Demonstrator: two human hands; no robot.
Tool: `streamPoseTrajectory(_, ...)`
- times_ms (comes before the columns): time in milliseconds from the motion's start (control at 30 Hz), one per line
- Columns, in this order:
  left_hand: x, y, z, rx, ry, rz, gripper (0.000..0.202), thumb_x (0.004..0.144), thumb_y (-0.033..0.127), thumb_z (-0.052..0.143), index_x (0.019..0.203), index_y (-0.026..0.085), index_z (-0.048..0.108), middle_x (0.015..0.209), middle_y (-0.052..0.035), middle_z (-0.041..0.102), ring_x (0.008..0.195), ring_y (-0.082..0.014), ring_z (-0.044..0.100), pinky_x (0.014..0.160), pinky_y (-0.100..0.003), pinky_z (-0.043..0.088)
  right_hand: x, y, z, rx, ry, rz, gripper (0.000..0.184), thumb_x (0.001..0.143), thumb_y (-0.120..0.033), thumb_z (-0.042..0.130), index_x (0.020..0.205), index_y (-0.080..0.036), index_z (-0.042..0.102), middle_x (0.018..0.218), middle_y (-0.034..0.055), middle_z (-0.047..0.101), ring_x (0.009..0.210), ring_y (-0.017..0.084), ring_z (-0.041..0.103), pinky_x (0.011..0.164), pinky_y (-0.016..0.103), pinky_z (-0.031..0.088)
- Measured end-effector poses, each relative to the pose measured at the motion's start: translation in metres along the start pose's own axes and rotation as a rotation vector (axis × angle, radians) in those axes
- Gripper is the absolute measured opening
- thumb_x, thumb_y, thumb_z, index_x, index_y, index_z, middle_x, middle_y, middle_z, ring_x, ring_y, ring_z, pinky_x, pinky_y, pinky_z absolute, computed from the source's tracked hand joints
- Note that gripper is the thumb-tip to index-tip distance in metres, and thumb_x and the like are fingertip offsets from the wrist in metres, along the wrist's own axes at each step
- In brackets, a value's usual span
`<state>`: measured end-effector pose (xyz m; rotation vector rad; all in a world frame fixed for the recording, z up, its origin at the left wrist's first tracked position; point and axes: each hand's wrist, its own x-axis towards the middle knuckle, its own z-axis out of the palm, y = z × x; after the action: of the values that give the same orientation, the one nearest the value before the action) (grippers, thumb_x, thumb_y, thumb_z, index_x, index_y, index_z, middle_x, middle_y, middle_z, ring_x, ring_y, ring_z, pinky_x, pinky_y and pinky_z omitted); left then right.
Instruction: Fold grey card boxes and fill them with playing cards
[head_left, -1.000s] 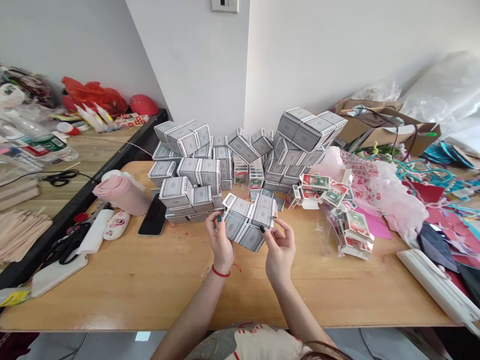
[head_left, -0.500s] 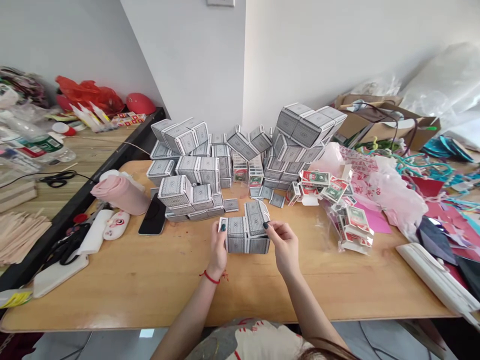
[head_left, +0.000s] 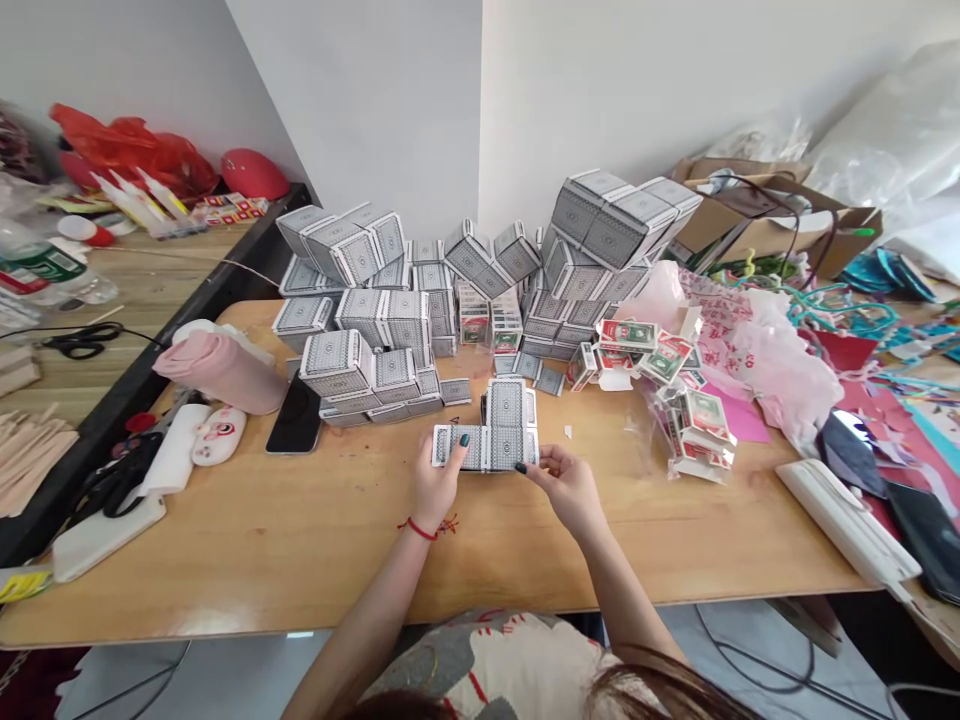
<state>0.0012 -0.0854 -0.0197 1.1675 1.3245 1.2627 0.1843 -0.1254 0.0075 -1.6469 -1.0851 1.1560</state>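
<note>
A small grey patterned paper box (head_left: 496,435) with its flaps spread out rests on the wooden table (head_left: 300,540) in front of me. My left hand (head_left: 437,480) pinches its left side, with a red string on the wrist. My right hand (head_left: 566,485) grips the box's right lower corner. Both hands have dark nails. Behind the box stands a big pile of finished grey boxes (head_left: 390,300).
A pink bottle (head_left: 221,368), a black phone (head_left: 297,421) and scissors (head_left: 112,480) lie at the left. Red and green card packs (head_left: 660,375) spill from a plastic bag at the right. Coloured paper, a cardboard box (head_left: 765,225) and a white tray fill the right side.
The box came down from mid-air onto the table and turned flat side up. Both hands moved lower with it. The camera tilted downward.
</note>
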Motion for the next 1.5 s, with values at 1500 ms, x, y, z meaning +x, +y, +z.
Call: streamPoseTrajectory(1500,0.0015,0.0003,-0.0007,-0.006,-0.051,0.020,0.032,0.078,0.039,0.053,0.102,0.018,0.054,0.098,-0.0062,0.061,0.092,-0.0161,0.057,0.085,-0.029,0.042,0.0109,0.0016,-0.0073,-0.254,-0.071,-0.306,0.017,0.080,-0.036,0.049,0.076,-0.023,0.039,0.062,-0.0012,0.058,0.061,0.015,0.057,0.056,0.025,0.041)
